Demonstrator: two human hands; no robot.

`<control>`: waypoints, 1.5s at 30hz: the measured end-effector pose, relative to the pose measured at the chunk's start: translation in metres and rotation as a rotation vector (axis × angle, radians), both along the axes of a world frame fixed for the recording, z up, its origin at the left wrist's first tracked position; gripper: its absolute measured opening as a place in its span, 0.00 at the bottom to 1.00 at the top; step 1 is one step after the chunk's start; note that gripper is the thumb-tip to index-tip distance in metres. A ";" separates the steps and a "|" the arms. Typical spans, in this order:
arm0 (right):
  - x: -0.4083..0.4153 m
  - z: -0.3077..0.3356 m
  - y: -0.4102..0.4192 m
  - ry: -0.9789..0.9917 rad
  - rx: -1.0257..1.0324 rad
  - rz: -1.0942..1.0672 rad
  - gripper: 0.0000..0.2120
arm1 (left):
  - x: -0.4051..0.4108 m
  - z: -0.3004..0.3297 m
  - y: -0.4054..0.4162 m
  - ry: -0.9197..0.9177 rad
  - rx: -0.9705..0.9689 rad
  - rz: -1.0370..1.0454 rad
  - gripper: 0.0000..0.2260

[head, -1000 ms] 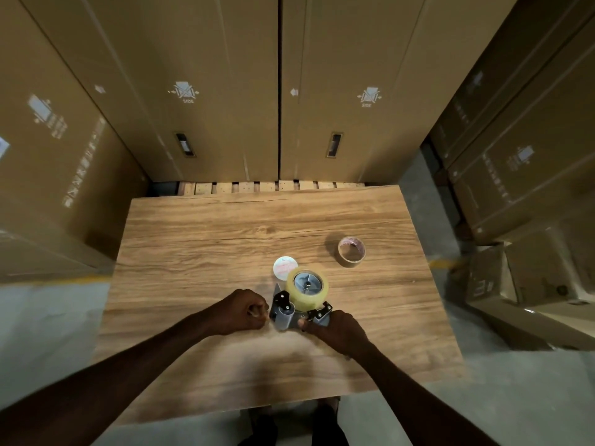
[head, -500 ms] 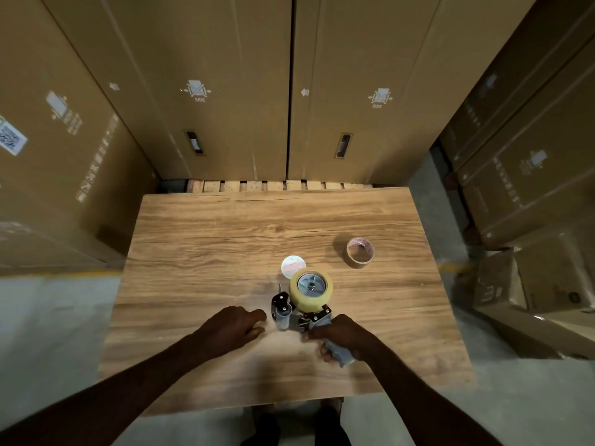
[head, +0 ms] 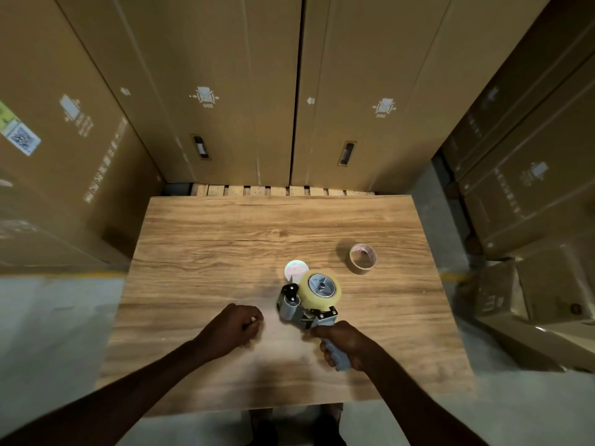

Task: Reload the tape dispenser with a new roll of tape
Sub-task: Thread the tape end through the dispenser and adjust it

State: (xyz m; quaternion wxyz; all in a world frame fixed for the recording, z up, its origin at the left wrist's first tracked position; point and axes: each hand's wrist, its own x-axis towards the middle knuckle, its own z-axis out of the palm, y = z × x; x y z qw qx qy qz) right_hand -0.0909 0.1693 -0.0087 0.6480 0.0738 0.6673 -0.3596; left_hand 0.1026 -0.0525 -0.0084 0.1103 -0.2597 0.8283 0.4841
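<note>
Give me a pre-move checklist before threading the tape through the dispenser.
1. Roll seated on the dispenser hub: ok.
2. Right hand gripping the handle: ok.
3. Left hand free to pull tape: closed loosely beside the dispenser, apart from it; whether it holds anything, cannot tell.
4. Tape end found and peeled: cannot tell.
5. Tape fed over the front roller: cannot tell.
6. Empty core and round label clear of the hands: ok, both lie on the table.
</note>
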 end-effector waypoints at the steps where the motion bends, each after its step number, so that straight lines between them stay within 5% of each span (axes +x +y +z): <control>1: -0.001 0.000 0.000 0.010 0.001 -0.019 0.07 | -0.001 0.001 -0.001 0.006 0.044 0.049 0.07; 9: -0.005 0.003 0.014 0.232 -0.108 0.010 0.08 | -0.035 0.004 0.019 -0.071 0.795 0.716 0.16; 12: -0.008 0.007 0.018 0.405 -0.129 0.058 0.11 | -0.050 0.010 0.020 -0.117 1.074 0.803 0.27; 16: -0.014 0.014 0.024 0.725 -0.107 0.186 0.20 | -0.056 0.010 0.018 -0.131 1.214 0.809 0.31; 21: -0.022 0.022 0.029 1.017 -0.070 0.373 0.28 | -0.062 0.013 0.025 -0.124 1.266 0.760 0.21; 26: -0.025 0.027 0.030 1.084 -0.141 0.321 0.27 | -0.066 0.018 0.030 -0.097 1.254 0.848 0.06; 45: -0.028 0.029 0.031 1.053 -0.252 0.386 0.37 | -0.084 0.038 0.021 -0.349 0.715 0.637 0.10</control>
